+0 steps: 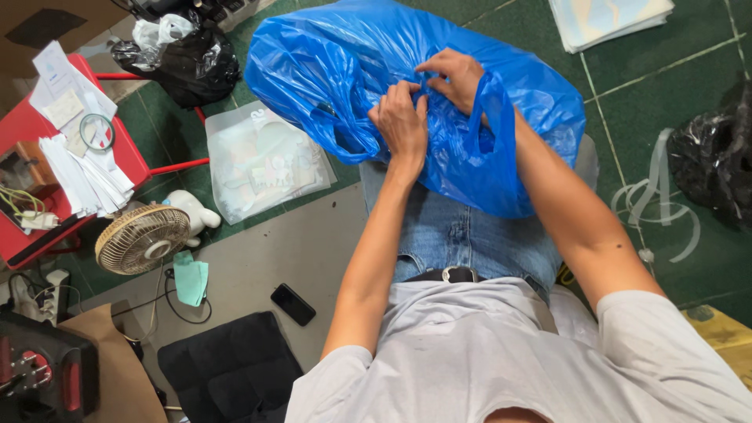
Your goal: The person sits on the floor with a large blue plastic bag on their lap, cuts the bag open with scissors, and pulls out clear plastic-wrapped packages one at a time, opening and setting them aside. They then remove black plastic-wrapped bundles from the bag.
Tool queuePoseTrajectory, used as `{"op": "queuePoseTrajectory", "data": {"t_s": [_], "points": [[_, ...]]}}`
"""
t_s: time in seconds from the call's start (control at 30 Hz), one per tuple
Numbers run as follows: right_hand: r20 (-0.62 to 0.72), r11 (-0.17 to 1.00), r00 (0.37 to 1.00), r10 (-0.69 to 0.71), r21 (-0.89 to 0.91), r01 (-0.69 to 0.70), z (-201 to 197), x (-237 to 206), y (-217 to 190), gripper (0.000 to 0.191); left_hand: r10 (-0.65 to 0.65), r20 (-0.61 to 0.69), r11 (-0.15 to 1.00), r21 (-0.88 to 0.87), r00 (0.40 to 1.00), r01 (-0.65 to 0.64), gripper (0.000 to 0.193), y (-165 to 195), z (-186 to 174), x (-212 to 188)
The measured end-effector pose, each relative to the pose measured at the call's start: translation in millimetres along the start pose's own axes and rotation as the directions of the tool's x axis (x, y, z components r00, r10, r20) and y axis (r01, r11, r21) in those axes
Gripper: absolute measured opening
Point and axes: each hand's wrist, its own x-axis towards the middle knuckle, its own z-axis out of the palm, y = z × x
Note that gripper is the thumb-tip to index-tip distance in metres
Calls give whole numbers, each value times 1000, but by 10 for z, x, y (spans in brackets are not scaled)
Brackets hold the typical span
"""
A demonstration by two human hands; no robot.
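A large blue plastic bag (329, 63), bulging and full, rests on my lap over my jeans. My left hand (401, 117) grips bunched plastic at the bag's top, fingers closed on it. My right hand (454, 77) pinches the same gathered plastic from the far side, just beyond the left hand. One blue bag handle loops around my right wrist. What the bag holds is hidden.
A clear packet of papers (262, 160) lies on the floor to the left. A red stool (31, 133) carries stacked papers and a tape roll. A small fan (141, 239), a phone (293, 304), a black cushion (231, 368) and black bags (188, 59) (717, 160) sit around.
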Motion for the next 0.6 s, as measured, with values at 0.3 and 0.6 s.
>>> {"op": "queuePoseTrajectory", "data": {"t_s": [0.3, 0.6], "points": [[-96, 997, 994, 59, -41, -63, 166, -68, -53, 18, 22, 3, 998, -65, 1000, -21, 28, 24, -83, -45], [-27, 999, 1000, 3, -52, -4, 61, -54, -158, 15, 165, 23, 984, -65, 986, -164, 20, -90, -50, -81]]}}
